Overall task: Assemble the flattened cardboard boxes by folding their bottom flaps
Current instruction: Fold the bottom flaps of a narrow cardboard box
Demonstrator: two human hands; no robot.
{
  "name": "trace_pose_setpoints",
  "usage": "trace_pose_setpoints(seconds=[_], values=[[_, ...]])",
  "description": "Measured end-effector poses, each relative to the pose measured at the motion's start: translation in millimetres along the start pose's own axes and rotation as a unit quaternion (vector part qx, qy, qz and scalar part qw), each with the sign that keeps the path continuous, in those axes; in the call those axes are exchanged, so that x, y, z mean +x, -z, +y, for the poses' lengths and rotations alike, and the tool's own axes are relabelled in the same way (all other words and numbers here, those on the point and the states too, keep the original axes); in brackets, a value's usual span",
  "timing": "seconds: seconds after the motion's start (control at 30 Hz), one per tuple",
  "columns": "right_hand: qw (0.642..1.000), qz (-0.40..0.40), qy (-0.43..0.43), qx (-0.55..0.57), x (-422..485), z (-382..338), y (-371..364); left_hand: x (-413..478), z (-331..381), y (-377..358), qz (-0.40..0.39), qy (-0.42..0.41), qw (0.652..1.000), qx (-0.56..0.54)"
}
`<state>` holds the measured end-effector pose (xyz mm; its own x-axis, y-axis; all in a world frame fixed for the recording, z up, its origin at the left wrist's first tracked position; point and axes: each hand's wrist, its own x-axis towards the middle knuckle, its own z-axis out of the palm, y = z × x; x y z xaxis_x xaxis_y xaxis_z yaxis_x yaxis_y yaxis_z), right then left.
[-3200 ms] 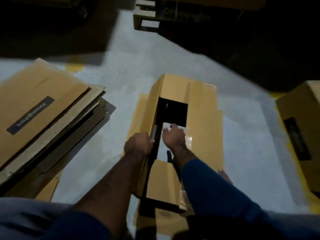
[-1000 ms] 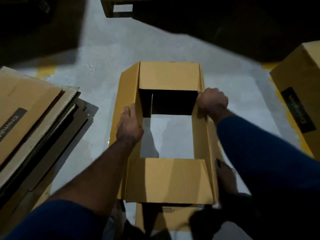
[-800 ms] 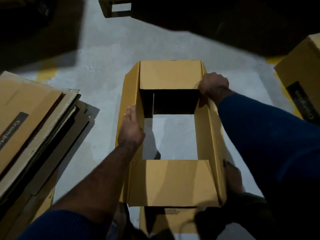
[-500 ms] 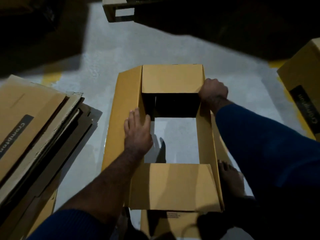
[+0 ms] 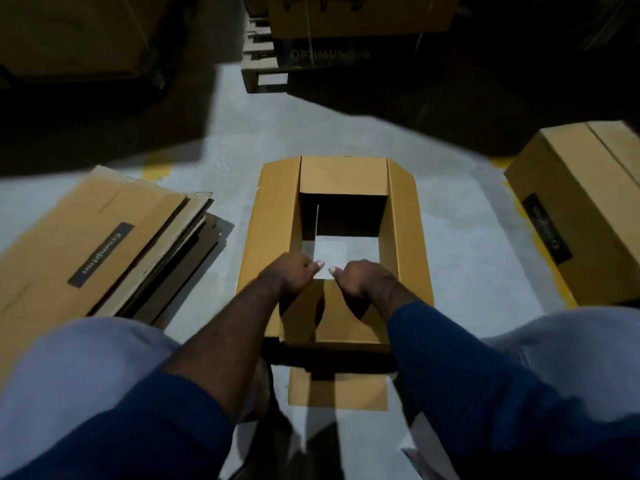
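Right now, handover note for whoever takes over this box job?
Left hand and right hand: both grip the near flap at its edge.
Box stands open on the floor; far flap leans inward, side flaps splay outward.
Flattened stack lies left, one built box right.
Done: box opened out. Left: fold near flap in, then side flaps, likely; then the stack.

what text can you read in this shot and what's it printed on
"Crompton": black label on the top flattened box of the left stack.
"OPTIMUS", the rest unreadable: dark box at the far end.
Label on the assembled box at right: too blurred to read.
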<state>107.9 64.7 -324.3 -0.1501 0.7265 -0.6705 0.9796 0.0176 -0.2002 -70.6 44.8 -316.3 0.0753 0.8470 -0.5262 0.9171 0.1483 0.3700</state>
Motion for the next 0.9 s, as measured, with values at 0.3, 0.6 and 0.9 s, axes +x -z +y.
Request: trace_pose_setpoints(seconds=[0.3, 0.6, 0.9], values=[[0.948, -0.317, -0.026, -0.020, -99.3, -11.3, -40.9, -116.3, 25.2, -18.7, -0.148, 0.032, 0.988, 0.015], [0.987, -0.113, 0.065, -0.094, -93.4, -6.7, -92.5, -111.3, 0.2, -77.8, -0.072, -0.028, 0.986, 0.151], [0.990, 0.075, 0.066, -0.101, -61.7, -1.3, -106.3, -70.5, -7.8, -118.6, -0.013, -0.034, 0.992, 0.122]])
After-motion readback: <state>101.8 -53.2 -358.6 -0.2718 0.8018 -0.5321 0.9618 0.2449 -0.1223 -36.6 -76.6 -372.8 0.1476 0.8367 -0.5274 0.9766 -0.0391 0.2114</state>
